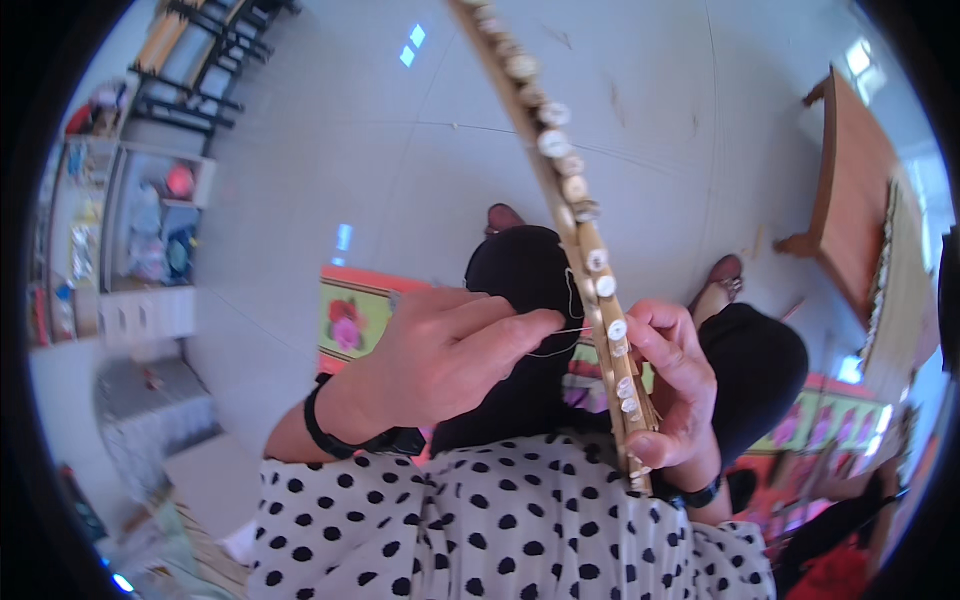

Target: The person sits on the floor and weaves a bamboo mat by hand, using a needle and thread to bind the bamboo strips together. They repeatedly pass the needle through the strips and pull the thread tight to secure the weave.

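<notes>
While the person sits with both knees apart, a long tan strip set with a row of small round white pieces rises from the lap, slanting from just right of centre up to the top edge of the view. The right hand holds this strip near its lower end, the fingers gripping its right side, one fingertip close beside a white piece and the thumb pressed lower down. Just left of the strip, the left hand has its fingers drawn together in a pinch at the end of a fine line that runs to the strip; whether a needle is there is too small to tell. White thread hangs in a loose loop between the left fingertips and the strip, against the black trousers. A dark watch circles the left wrist and a dark band the right, above a white garment with black dots. Beneath the legs lies a red and green floral cloth. A brown wooden surface stands on the floor to the right, and an open-fronted cabinet to the left.
</notes>
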The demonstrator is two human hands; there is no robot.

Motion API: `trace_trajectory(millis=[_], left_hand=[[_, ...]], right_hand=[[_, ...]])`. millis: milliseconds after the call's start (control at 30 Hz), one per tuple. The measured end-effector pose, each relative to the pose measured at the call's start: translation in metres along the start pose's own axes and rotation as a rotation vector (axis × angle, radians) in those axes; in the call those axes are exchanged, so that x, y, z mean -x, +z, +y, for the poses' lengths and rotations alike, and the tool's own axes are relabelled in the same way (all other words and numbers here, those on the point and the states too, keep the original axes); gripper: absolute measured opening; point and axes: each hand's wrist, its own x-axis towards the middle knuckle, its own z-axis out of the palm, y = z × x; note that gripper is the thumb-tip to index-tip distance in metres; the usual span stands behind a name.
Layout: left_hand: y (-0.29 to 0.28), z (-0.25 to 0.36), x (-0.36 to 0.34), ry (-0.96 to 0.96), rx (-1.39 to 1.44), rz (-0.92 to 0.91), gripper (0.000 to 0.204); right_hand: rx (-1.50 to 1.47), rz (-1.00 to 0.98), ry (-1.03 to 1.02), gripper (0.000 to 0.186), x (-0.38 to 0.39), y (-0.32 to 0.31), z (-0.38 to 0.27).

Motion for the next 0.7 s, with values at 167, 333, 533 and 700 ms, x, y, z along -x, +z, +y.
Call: trace_trajectory(millis=[167, 333, 533, 700], left_hand=[[0.011, 0.008, 0.001, 0.014, -0.011, 0.072, 0.032], [0.011, 0.011, 0.006, 0.005, -0.019, 0.125, 0.032], [0.016, 0.004, 0.005, 0.026, -0.002, 0.153, 0.031], [0.018, 0.004, 0.004, 0.029, -0.006, 0.16, 0.026]], right_hand=[[-0.083, 0.108, -0.021, 0.088, 0.004, 0.001, 0.005], [-0.132, 0.155, -0.021, 0.086, 0.005, 0.003, 0.003], [-0.165, 0.209, 0.063, 0.084, 0.008, 0.009, -0.003], [-0.123, 0.282, 0.127, 0.085, 0.012, 0.01, -0.007]])
